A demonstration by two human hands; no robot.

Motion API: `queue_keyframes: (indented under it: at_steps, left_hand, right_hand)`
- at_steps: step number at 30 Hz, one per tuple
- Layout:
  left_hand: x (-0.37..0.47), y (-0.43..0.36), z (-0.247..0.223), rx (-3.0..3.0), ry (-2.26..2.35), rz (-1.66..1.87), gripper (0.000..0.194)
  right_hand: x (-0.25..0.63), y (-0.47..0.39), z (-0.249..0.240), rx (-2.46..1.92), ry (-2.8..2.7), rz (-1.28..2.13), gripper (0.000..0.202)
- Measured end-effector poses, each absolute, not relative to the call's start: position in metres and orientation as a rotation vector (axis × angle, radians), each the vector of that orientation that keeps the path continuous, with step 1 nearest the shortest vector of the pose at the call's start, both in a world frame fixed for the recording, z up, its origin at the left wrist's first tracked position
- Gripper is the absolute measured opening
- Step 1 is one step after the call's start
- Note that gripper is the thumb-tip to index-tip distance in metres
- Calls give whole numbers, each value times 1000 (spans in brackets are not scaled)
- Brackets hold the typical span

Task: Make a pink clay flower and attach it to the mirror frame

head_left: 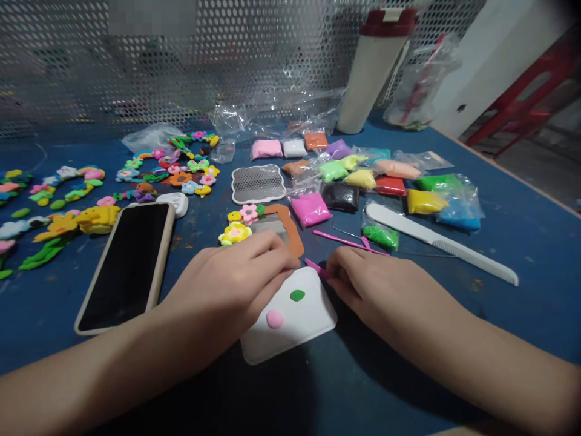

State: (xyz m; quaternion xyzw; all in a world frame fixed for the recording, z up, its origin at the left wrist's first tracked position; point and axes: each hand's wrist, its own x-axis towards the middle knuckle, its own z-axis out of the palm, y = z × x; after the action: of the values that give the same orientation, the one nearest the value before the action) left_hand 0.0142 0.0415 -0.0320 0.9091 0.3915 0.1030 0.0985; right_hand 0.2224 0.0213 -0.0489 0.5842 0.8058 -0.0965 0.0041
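My left hand (pixel 245 272) rests over the upper left of a white card-like plate (pixel 295 333), its fingers bent together at the mirror's lower edge; what they hold, if anything, is hidden. On the plate lie a pink clay piece (pixel 275 319) and a green leaf-shaped piece (pixel 298 295). Just right of the plate, my right hand (pixel 351 272) pinches a small pink tool (pixel 316 267), its tip pointing left. Behind my left hand is a mirror with a brown clay border (pixel 294 233), with yellow and pink clay flowers (pixel 235 232) on its left side.
A phone (pixel 127 266) lies at left, near colourful clay chains (pixel 97 219). Behind the hands are a white-framed mirror (pixel 258 184) and several clay packets (pixel 311 209). A white comb (pixel 440 242) lies at right; a tumbler (pixel 372 79) stands at the back.
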Motion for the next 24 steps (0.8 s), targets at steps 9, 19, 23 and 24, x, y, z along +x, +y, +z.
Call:
queue_keyframes:
  at_steps: [9, 19, 23, 24]
  left_hand:
    - [19, 37, -29, 2722, 1163, 366, 20]
    - [17, 27, -32, 2933, 1035, 331, 25]
    - [9, 30, -34, 2733, 1011, 261, 24]
    - [8, 31, -34, 2676, 1030, 275, 25]
  right_hand:
    - [223, 23, -34, 1676, 3002, -444, 10]
    - [224, 19, -43, 1359, 3189, -437, 16]
    - [232, 22, -45, 1379, 3238, -766, 13]
    - [233, 22, -45, 1387, 3232, -842, 13]
